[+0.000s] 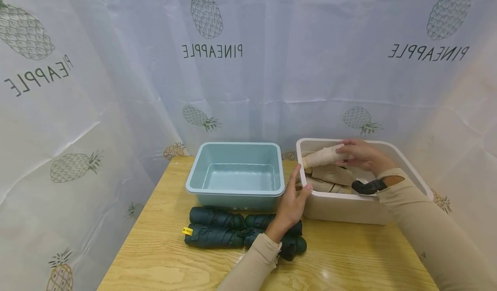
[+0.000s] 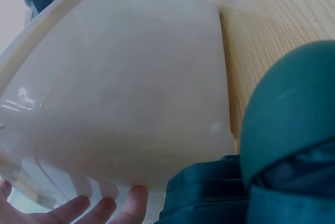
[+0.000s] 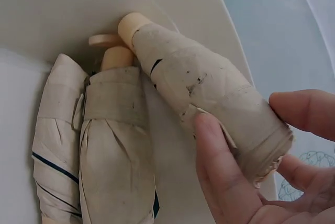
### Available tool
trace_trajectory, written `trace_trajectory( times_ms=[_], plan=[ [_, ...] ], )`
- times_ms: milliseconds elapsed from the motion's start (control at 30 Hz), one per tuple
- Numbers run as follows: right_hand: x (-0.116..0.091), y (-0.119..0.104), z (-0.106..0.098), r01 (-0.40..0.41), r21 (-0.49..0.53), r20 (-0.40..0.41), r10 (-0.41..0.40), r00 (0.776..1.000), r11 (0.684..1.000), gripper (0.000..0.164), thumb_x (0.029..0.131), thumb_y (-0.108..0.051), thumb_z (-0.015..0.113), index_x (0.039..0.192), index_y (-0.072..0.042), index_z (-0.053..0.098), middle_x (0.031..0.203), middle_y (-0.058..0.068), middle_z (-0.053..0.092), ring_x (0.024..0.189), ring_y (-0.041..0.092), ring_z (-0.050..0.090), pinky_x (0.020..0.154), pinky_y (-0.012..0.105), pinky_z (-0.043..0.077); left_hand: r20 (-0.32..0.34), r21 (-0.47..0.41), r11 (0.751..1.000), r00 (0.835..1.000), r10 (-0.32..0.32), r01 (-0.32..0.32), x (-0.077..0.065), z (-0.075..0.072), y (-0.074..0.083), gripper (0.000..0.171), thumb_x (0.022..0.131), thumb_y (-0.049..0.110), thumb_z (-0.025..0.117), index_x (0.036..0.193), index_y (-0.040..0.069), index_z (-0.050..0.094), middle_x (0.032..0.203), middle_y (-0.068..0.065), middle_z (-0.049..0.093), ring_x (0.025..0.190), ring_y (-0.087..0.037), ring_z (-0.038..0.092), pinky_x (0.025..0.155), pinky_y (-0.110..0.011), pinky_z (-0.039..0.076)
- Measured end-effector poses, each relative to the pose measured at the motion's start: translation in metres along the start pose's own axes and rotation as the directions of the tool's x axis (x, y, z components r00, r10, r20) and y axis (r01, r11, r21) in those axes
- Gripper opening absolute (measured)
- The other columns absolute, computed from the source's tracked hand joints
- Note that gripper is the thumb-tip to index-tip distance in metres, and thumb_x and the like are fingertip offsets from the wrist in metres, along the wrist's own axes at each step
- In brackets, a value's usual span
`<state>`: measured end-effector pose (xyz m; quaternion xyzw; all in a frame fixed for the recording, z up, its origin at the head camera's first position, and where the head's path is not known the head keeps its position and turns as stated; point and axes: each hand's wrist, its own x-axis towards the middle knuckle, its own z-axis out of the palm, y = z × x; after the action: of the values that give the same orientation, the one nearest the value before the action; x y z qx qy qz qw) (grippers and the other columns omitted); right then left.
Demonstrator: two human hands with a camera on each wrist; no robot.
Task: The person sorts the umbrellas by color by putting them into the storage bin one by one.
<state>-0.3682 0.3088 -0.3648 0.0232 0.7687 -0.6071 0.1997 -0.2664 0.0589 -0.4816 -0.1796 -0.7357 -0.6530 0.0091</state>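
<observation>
In the head view my right hand point(image 1: 363, 155) holds a beige folded umbrella point(image 1: 324, 156) inside the white bin, near its left wall. The right wrist view shows thumb and fingers pinching one end of this umbrella point(image 3: 209, 88), its pale handle end tilted toward the bin wall. Two more beige folded umbrellas point(image 3: 118, 145) lie side by side below it. My left hand point(image 1: 291, 204) rests against the near left corner of the white bin point(image 1: 349, 209), fingers along the outer wall; in the left wrist view its fingertips point(image 2: 137, 195) touch that wall.
A light blue bin point(image 1: 237, 200) with nothing in it stands left of the white one. Several dark green folded umbrellas point(image 1: 213, 235) lie in front of it on the wooden table point(image 1: 155, 265), under my left forearm. A pineapple-print curtain point(image 1: 272, 79) hangs behind and at the sides.
</observation>
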Motion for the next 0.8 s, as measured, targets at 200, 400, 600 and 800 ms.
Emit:
trace_trajectory(
  times_ms=[200, 400, 600, 800],
  plan=[
    [-0.005, 0.004, -0.007, -0.063, -0.001, 0.095, 0.063, 0.993, 0.998, 0.076, 0.110, -0.016, 0.038, 0.160, -0.003, -0.018, 0.162, 0.033, -0.026, 0.150, 0.055, 0.016, 0.103, 0.039, 0.054, -0.006, -0.002, 1.000, 1.000, -0.001, 0.001, -0.001, 0.001, -0.001, 0.065, 0.103, 0.049, 0.048, 0.161, 0.049, 0.016, 0.155, -0.004, 0.045, 0.131, -0.026, 0.055, 0.102, -0.043, 0.051],
    [-0.011, 0.006, -0.013, -0.066, -0.077, 0.134, 0.076, 0.988, 0.995, 0.076, 0.111, -0.023, 0.032, 0.157, 0.000, -0.024, 0.158, 0.042, -0.026, 0.148, 0.061, 0.016, 0.104, 0.046, 0.053, -0.011, 0.001, 1.000, 1.000, 0.016, -0.016, -0.002, 0.001, 0.001, 0.065, 0.104, 0.048, 0.048, 0.161, 0.047, 0.017, 0.154, -0.007, 0.046, 0.129, -0.027, 0.055, 0.099, -0.043, 0.052],
    [-0.018, 0.002, -0.013, -0.046, -0.172, 0.148, 0.072, 0.986, 0.984, 0.078, 0.111, -0.028, 0.032, 0.157, 0.003, -0.023, 0.159, 0.045, -0.016, 0.143, 0.061, 0.031, 0.105, 0.049, 0.052, -0.013, 0.003, 1.000, 1.000, 0.010, -0.010, -0.002, 0.001, 0.000, 0.065, 0.103, 0.050, 0.047, 0.161, 0.049, 0.016, 0.152, -0.007, 0.048, 0.129, -0.027, 0.056, 0.098, -0.041, 0.052],
    [-0.028, -0.010, -0.010, 0.009, -0.291, 0.111, 0.025, 0.993, 0.957, 0.072, 0.112, -0.029, 0.032, 0.159, 0.010, -0.006, 0.164, 0.039, 0.000, 0.137, 0.055, 0.043, 0.107, 0.051, 0.050, -0.011, 0.006, 1.000, 1.000, 0.026, -0.026, -0.002, 0.002, 0.001, 0.065, 0.104, 0.048, 0.047, 0.162, 0.046, 0.016, 0.151, -0.010, 0.048, 0.129, -0.029, 0.056, 0.098, -0.043, 0.052]
  ],
)
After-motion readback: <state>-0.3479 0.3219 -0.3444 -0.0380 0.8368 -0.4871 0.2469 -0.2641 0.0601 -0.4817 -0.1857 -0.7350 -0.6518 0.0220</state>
